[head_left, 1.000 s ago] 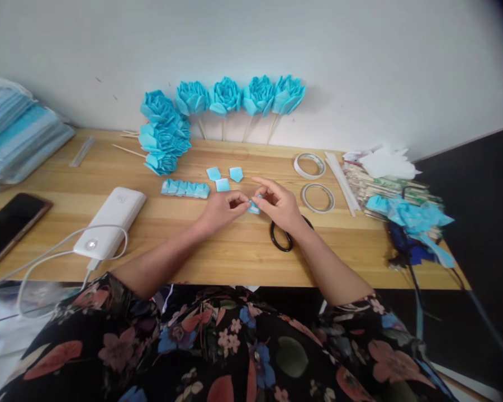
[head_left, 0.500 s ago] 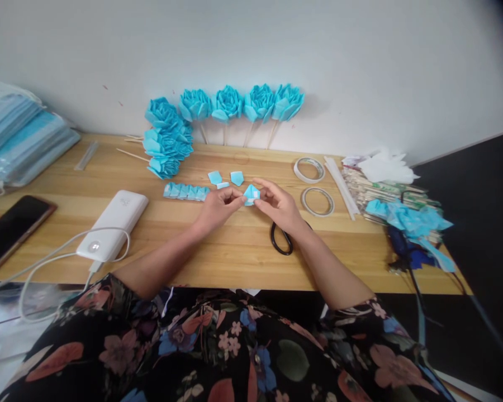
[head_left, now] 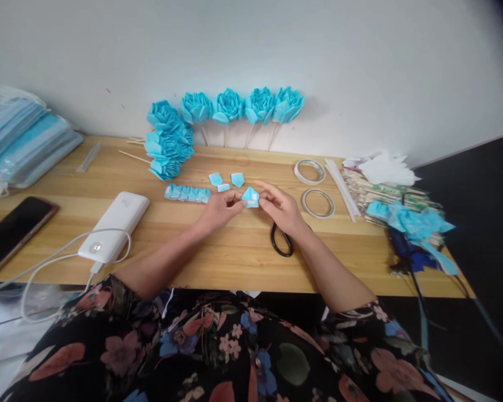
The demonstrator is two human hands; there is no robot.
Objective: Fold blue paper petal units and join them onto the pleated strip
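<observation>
Lit softly and evenly, fairly bright across the wall (head_left: 360, 67) and bench (head_left: 235, 262). Shadowed faintly beside the rightmost flower (head_left: 288, 105). Darkened at the top right corner, stretched toward the edges, slightly soft in fine detail.

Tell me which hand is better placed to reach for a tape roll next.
Probably the right hand: both tape rolls lie on its side, close by, while the left hand is farther off. Both hands hold the folded blue piece.

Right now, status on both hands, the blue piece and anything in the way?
Left hand, right hand both pinching blue piece. Piece folded, partly white. Black loop partly hidden by right wrist.
</observation>
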